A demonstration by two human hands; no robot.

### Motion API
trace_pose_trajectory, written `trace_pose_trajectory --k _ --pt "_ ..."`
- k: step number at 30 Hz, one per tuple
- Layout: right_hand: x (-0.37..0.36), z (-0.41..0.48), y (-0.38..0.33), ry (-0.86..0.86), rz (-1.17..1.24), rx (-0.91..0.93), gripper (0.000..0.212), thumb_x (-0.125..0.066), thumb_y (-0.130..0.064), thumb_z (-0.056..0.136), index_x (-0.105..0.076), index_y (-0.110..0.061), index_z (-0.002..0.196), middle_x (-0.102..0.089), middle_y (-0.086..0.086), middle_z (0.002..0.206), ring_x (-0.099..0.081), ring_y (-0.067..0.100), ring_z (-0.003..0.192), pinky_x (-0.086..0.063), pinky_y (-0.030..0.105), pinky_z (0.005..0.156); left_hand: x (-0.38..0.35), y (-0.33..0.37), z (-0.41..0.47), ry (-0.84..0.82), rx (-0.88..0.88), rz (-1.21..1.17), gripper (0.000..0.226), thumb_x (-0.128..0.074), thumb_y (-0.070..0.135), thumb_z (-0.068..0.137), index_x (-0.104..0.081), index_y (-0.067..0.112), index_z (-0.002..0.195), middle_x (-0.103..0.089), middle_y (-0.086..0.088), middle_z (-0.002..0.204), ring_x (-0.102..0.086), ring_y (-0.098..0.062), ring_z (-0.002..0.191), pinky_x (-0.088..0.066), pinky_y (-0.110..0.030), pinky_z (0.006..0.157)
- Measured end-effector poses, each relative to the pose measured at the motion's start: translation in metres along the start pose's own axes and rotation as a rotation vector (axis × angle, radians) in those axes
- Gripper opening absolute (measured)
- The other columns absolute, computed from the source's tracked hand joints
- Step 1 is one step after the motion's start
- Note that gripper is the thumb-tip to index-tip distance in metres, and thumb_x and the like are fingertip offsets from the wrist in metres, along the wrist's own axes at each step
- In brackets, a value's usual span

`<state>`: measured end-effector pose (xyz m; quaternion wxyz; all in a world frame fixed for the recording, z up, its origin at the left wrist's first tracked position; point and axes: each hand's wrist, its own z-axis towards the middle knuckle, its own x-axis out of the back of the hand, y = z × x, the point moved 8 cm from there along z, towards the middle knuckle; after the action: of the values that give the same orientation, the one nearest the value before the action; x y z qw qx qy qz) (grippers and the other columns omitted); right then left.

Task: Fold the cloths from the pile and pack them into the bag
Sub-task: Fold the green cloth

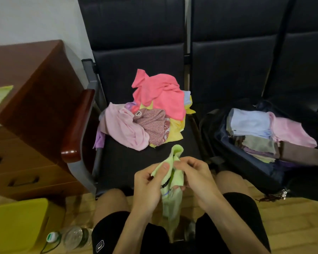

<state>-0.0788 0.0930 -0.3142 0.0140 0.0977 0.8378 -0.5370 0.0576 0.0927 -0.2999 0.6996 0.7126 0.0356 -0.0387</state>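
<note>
Both the left hand (151, 182) and right hand (195, 177) pinch the green cloth (173, 180), unfolded; next it needs spreading flat between them.

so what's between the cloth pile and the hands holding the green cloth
Head view: only bare black chair seat lies between the pile and the green cloth.

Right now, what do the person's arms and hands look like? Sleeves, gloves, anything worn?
Both hands are bare: left hand, right hand. No gloves, rings, watch or wristbands show. The forearms are uncovered as far as the frame's bottom edge, so no sleeves are in view. Below them are black shorts with a small logo patch.
</note>
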Motion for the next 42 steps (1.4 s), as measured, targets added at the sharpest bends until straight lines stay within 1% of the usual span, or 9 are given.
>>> trace_pose_trajectory --k 5,11,14,18,24,30,35,39,42 --pt "-0.004 0.001 -0.004 0.052 -0.020 0.037 0.015 -0.065 -0.015 0.094 -0.062 -0.001 0.099 -0.056 0.011 0.051 -0.046 0.014 0.033 -0.036 0.023 0.039 -0.003 0.004 0.007 -0.079 -0.049 0.037 0.021 -0.061 0.020 0.095 -0.081 0.019 0.087 -0.075 -0.008 0.081 -0.068 -0.014 0.077 -0.051 -0.026 0.070" --pt "-0.008 0.005 -0.007 0.054 0.026 0.010 0.016 -0.058 -0.012 0.096 -0.059 0.002 0.104 -0.064 0.012 0.063 -0.056 0.015 0.041 -0.042 0.023 0.041 -0.006 0.005 0.009 -0.208 -0.086 0.109 0.013 -0.073 0.030 0.086 -0.078 0.019 0.090 -0.069 -0.010 0.088 -0.064 -0.014 0.082 -0.051 -0.025 0.074" --pt "-0.011 0.004 -0.010 -0.001 0.082 -0.034 0.016 -0.052 -0.010 0.097 -0.059 0.004 0.102 -0.071 0.017 0.074 -0.063 0.018 0.050 -0.049 0.025 0.046 -0.008 0.001 0.010 -0.283 -0.070 0.114 0.033 -0.083 0.027 0.067 -0.078 0.021 0.099 -0.067 -0.006 0.100 -0.067 -0.016 0.092 -0.053 -0.025 0.081" --pt "-0.011 0.003 -0.017 -0.093 0.045 -0.049 0.022 -0.048 -0.010 0.098 -0.060 0.006 0.108 -0.075 0.021 0.085 -0.072 0.023 0.066 -0.055 0.027 0.055 -0.006 0.003 0.011 -0.280 -0.118 0.196 0.028 -0.078 0.030 0.078 -0.077 0.025 0.106 -0.066 0.000 0.102 -0.067 -0.015 0.096 -0.052 -0.025 0.085" --pt "-0.014 -0.007 -0.017 -0.152 -0.015 -0.038 0.026 -0.044 -0.013 0.101 -0.057 0.007 0.111 -0.075 0.020 0.086 -0.074 0.028 0.075 -0.058 0.030 0.060 -0.008 0.012 0.009 -0.175 -0.144 0.208 0.018 -0.063 0.020 0.089 -0.075 0.032 0.081 -0.064 0.004 0.087 -0.063 -0.007 0.082 -0.047 -0.018 0.074" --pt "-0.004 -0.009 -0.020 -0.173 -0.039 0.020 0.032 -0.061 -0.032 0.095 -0.056 -0.002 0.101 -0.075 0.016 0.082 -0.073 0.028 0.077 -0.057 0.033 0.065 -0.005 0.010 0.024 -0.120 -0.059 0.071 0.023 -0.053 0.019 0.102 -0.069 0.004 0.096 -0.067 -0.005 0.083 -0.062 -0.013 0.079 -0.050 -0.022 0.072" --pt "0.034 0.015 -0.010 0.056 -0.093 0.115 0.044 -0.081 -0.029 0.068 -0.051 -0.007 0.091 -0.058 0.010 0.084 -0.062 0.016 0.075 -0.053 0.032 0.068 0.003 0.031 0.045 -0.182 -0.026 0.001 0.026 -0.054 0.030 0.094 -0.069 0.010 0.094 -0.070 -0.001 0.083 -0.065 -0.011 0.080 -0.052 -0.023 0.073" --pt "0.021 0.028 -0.025 -0.177 -0.074 0.211 0.067 -0.082 -0.029 0.064 -0.057 -0.019 0.124 -0.071 -0.006 0.117 -0.063 0.011 0.116 -0.051 0.024 0.092 -0.004 0.065 0.051 -0.328 -0.057 -0.007 0.023 -0.051 0.027 0.093 -0.071 0.020 0.085 -0.072 0.006 0.079 -0.068 -0.007 0.076 -0.052 -0.018 0.069" --pt "0.009 0.028 -0.047 -0.356 -0.148 0.278 0.073 -0.089 -0.048 0.062 -0.065 -0.014 0.122 -0.071 0.009 0.118 -0.066 0.018 0.112 -0.054 0.031 0.092 -0.003 0.083 0.051 -0.457 -0.068 0.043 0.024 -0.050 0.024 0.096 -0.072 0.020 0.088 -0.074 0.002 0.086 -0.070 -0.011 0.082 -0.054 -0.021 0.073"
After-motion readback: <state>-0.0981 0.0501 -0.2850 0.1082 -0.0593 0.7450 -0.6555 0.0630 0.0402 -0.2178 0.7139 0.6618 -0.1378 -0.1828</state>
